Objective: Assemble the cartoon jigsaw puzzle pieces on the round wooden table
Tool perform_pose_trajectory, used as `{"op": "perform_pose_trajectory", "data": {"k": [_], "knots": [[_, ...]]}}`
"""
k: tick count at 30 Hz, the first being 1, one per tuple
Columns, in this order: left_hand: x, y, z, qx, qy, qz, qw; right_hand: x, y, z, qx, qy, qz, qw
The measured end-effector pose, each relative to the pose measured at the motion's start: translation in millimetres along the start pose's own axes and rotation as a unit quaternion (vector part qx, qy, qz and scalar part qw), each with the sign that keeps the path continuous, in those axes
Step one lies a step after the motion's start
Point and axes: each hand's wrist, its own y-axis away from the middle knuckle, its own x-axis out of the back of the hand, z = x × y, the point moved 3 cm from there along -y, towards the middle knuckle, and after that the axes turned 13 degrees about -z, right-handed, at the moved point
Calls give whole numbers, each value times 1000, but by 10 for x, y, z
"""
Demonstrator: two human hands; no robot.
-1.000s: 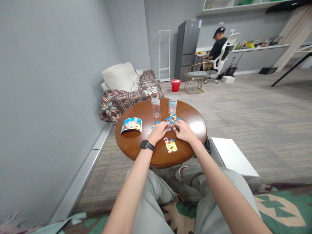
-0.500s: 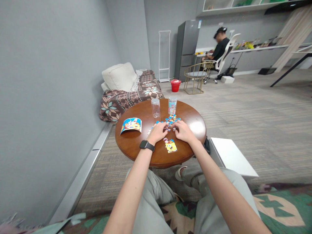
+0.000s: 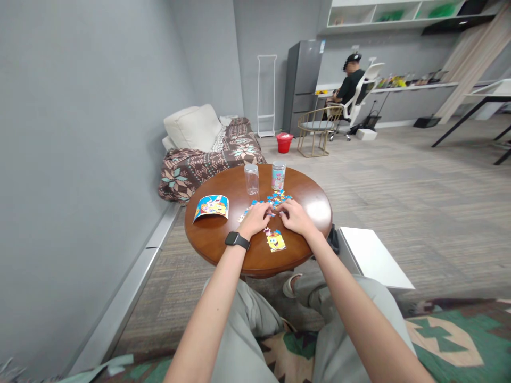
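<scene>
Both my hands rest on a round brown table [image 3: 311, 199] among loose blue puzzle pieces [image 3: 278, 197]. My left hand [image 3: 255, 219], with a black watch on its wrist, has its fingers curled down over the pieces. Close beside it, my right hand [image 3: 293, 217] has its fingertips pressed together on small pieces; what they pinch is too small to name. A joined patch of yellow puzzle [image 3: 274, 241] lies just in front of the hands. Beyond them stand a clear jar [image 3: 251, 179] and a printed tin [image 3: 278, 176].
A curled picture sheet [image 3: 211, 206] lies on the table's left. A white flat box [image 3: 371, 257] sits right of the table. A couch with a patterned blanket [image 3: 207, 159] stands against the wall. Far back, a person sits in a white office chair [image 3: 351, 88] at a counter.
The view has tilted up and shifted slightly; table and hands sit a little lower-left in frame. Both hands stay together over the pieces, with only small finger movement.
</scene>
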Motion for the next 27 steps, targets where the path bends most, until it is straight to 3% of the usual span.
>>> {"op": "perform_pose_trajectory", "data": {"k": [3,7,9,12,15,19,23,27], "knots": [[49,16,-9,43,-17,40,998,31,-2,52,-70,34,50,996],[127,54,-63,122,-12,96,988,57,51,171,-214,58,129,967],[153,77,-96,159,1,111,981,39,74,208,-251,51,145,956],[182,118,-135,220,7,126,967,-8,73,220,-248,27,143,958],[209,149,-144,271,2,124,954,-53,41,202,-212,-16,100,972],[259,173,-127,301,3,123,946,-48,31,209,-183,-82,64,978],[285,184,-115,306,24,110,945,43,91,327,-203,-130,167,956],[266,171,-87,284,32,58,957,85,181,514,-290,-178,274,899]]}}
